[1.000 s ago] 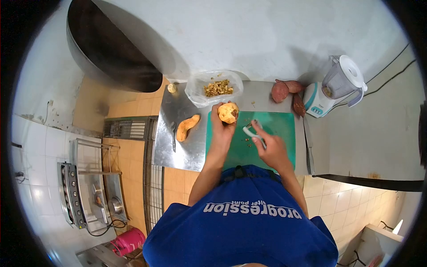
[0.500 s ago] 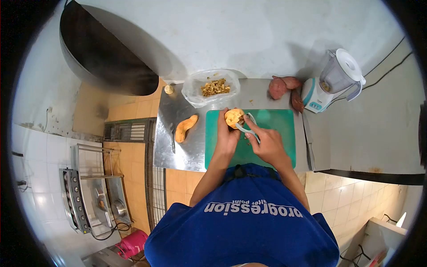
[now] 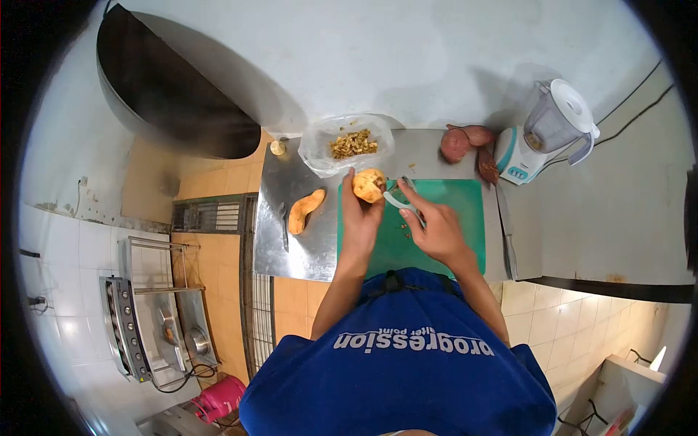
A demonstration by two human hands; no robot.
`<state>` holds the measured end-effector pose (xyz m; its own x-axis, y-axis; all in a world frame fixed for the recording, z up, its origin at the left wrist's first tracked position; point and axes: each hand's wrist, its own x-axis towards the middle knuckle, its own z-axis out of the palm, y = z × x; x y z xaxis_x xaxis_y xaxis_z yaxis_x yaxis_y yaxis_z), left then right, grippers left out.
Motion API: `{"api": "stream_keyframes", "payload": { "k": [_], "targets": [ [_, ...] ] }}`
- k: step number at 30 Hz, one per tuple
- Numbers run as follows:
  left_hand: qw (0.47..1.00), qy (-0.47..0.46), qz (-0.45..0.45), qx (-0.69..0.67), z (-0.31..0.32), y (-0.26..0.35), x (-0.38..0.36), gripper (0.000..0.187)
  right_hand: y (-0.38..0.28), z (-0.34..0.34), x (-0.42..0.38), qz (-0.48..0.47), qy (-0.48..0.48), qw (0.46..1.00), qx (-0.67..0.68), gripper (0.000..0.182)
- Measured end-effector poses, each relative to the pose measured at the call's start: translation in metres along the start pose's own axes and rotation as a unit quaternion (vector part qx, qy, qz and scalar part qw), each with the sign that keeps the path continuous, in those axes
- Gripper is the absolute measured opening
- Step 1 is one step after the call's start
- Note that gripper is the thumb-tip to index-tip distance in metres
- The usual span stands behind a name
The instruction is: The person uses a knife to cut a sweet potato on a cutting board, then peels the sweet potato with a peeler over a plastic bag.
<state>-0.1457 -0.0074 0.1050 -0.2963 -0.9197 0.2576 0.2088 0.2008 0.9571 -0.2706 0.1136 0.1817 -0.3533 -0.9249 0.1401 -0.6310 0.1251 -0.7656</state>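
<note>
My left hand (image 3: 360, 221) is closed around a mostly peeled, yellow-orange sweet potato (image 3: 368, 185) with a dark patch on its right side. In my right hand (image 3: 440, 234) is a light-coloured vegetable peeler (image 3: 396, 198), its head close beside that dark patch; whether the blade touches is too small to tell. Both hands are above the green cutting board (image 3: 458, 211), where a few brown scraps (image 3: 407, 227) lie. A long peeled sweet potato (image 3: 305, 211) rests on the steel table to the left.
Behind the board, a clear plastic bag (image 3: 313, 149) holds cut pieces (image 3: 353, 144). Red-skinned sweet potatoes (image 3: 456, 145) lie beside a blender (image 3: 556, 123). A large knife (image 3: 507, 236) is at the table's right, a small knife (image 3: 284, 227) at its left, with a pale round piece (image 3: 278, 147) near the corner.
My left hand has shifted left with the sweet potato and turned it, so its dark patch shows less. The peeler has come slightly left and up, now apart or barely touching.
</note>
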Motion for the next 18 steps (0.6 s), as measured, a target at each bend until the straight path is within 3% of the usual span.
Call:
{"api": "stream_keyframes", "payload": {
  "k": [2, 3, 4, 6, 7, 11, 15, 17, 18],
  "targets": [
    [0.988, -0.085, -0.081, -0.103, 0.003, -0.007, -0.007, 0.054, 0.01, 0.007, 0.002, 0.009, -0.039, 0.999, -0.01, 0.051],
    [0.987, -0.11, -0.053, -0.107, 0.005, -0.021, -0.01, 0.042, 0.016, 0.011, 0.001, 0.011, -0.039, 0.999, -0.009, 0.051],
    [0.987, -0.11, -0.057, -0.106, 0.005, -0.035, -0.015, 0.042, 0.024, 0.014, -0.002, 0.034, -0.039, 0.998, 0.042, 0.051],
    [0.884, -0.073, -0.267, -0.376, 0.006, -0.051, -0.022, 0.032, 0.043, 0.019, -0.009, 0.06, -0.04, 0.993, 0.093, 0.051],
    [0.808, 0.01, -0.425, -0.408, 0.007, -0.059, -0.014, 0.031, 0.055, 0.021, -0.01, 0.073, -0.041, 0.991, 0.104, 0.051],
    [0.817, -0.067, -0.452, -0.352, -0.008, -0.101, -0.027, 0.03, 0.096, 0.04, -0.015, 0.051, -0.013, 0.99, 0.131, 0.048],
    [0.848, 0.047, -0.455, -0.268, 0.004, -0.109, -0.028, 0.027, 0.122, 0.063, -0.006, 0.071, -0.028, 0.978, 0.196, 0.048],
    [0.855, 0.095, -0.461, -0.218, 0.001, -0.131, -0.025, 0.026, 0.126, 0.064, -0.001, 0.163, -0.076, 0.959, 0.22, 0.05],
    [0.943, -0.001, -0.333, -0.018, -0.006, -0.155, -0.025, 0.026, 0.129, 0.066, 0.0, 0.161, -0.077, 0.959, 0.22, 0.05]
  ]
}}
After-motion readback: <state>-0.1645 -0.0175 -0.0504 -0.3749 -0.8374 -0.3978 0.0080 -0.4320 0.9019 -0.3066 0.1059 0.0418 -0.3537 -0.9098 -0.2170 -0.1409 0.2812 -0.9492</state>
